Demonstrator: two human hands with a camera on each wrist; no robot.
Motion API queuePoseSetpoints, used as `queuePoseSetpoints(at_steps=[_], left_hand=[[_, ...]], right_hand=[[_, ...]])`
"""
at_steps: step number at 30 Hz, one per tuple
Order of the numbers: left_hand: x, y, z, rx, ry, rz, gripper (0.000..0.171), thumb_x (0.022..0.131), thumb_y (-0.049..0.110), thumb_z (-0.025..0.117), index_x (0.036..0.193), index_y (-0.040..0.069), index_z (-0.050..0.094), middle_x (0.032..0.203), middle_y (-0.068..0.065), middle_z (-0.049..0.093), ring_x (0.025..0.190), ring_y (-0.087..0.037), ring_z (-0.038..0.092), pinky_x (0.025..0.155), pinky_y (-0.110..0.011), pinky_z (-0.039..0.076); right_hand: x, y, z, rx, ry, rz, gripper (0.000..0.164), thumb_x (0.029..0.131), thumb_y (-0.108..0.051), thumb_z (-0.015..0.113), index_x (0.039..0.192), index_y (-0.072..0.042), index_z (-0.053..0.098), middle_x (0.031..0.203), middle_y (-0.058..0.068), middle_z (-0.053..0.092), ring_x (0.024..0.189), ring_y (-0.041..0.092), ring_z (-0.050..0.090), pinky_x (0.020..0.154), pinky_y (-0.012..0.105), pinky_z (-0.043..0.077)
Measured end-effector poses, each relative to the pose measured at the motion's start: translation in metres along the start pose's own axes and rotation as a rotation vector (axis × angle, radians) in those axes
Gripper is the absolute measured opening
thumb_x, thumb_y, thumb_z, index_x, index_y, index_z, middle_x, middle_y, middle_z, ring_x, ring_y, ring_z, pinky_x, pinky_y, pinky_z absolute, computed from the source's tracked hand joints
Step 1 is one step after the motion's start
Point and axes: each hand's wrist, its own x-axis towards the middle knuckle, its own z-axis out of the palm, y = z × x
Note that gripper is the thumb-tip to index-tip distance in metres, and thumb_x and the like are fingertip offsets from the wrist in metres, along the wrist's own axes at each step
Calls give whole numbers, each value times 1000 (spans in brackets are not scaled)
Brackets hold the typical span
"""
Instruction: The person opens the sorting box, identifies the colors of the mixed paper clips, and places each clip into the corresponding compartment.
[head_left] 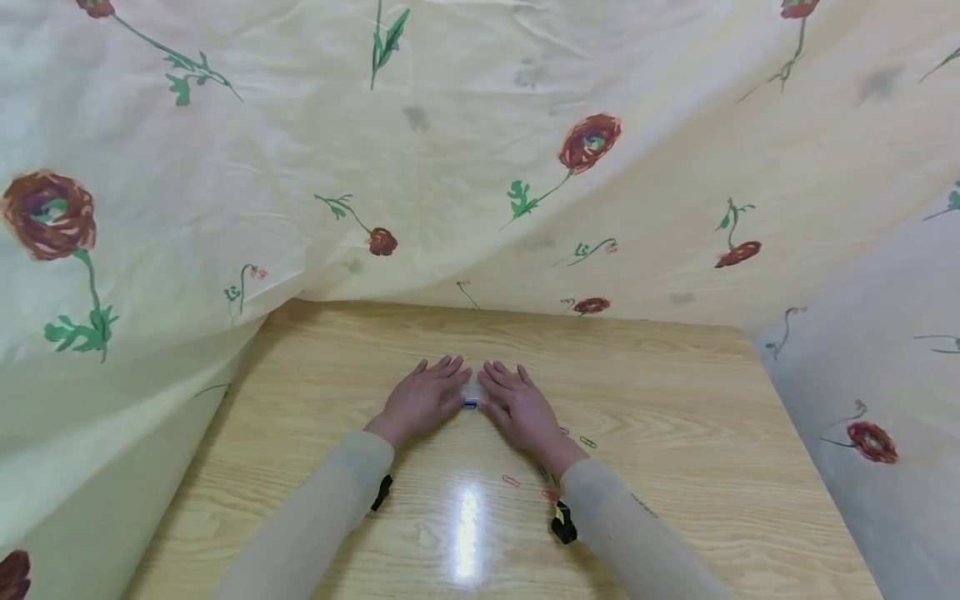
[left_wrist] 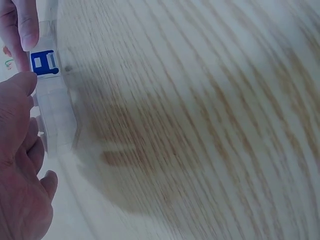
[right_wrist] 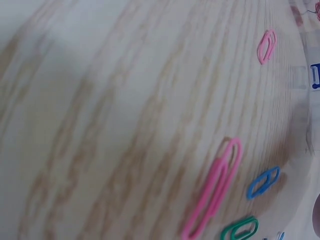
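Observation:
A clear plastic box (left_wrist: pixel 57 112) with a blue latch (head_left: pixel 470 403) lies between and under both hands at the middle of the table. My left hand (head_left: pixel 426 398) rests over its left part, fingers stretched forward. In the left wrist view, the left thumb touches the box beside the latch (left_wrist: pixel 45 63), and the other hand's thumb (left_wrist: pixel 29 35) is just above. My right hand (head_left: pixel 519 404) rests over the right part, fingers also extended. Only its edge shows in the right wrist view. The hands hide much of the box; its contents cannot be made out.
Near the right wrist lie several paper clips: a pink one (head_left: pixel 511 481), a green one (head_left: pixel 588 442), a red one (head_left: pixel 550 495) and a blue one (right_wrist: pixel 263 183). Flowered cloth (head_left: pixel 450 167) hangs around the wooden table (head_left: pixel 675 400) behind and at both sides.

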Motion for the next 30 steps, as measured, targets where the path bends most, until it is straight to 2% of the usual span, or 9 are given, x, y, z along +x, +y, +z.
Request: queuePoseSetpoints(at_steps=[6,9,13,18,30], left_hand=[[3,0,2,-7,21,19,55,112,40,57,162,21,49,172,-3,35,161,-24,30,133,-54,20],[4,-1,2,3,9,23,55,112,41,56,162,21,48,172,-2,35,161,-24,30,132,-53,21],[4,-1,0,12,0,25,55,111,41,58,161,20,49,171,-4,36,160,-25,32,132,-52,22],[4,-3,-4,-3,19,26,53,109,37,62,158,17,55,169,-6,41,158,-28,36,132,-52,25],[7,-2,-2,-7,16,7,53,109,37,62,158,17,54,170,-5,40,159,-28,34,132,-51,24]], right_hand=[[-1,2,0,-3,7,6,59,110,-40,61,161,-15,47,169,1,37,160,20,31,135,48,12],[-2,3,1,-8,10,-1,59,110,-40,61,161,-14,48,168,2,39,159,22,33,134,50,13],[-2,2,1,-7,-2,-3,58,111,-41,59,161,-14,47,169,3,38,160,21,31,134,51,12],[1,-1,1,-1,-11,1,59,111,-42,58,162,-15,46,170,0,36,160,20,30,135,50,10],[2,2,1,-24,25,-20,58,110,-42,60,160,-15,49,167,1,39,158,22,34,134,53,15]])
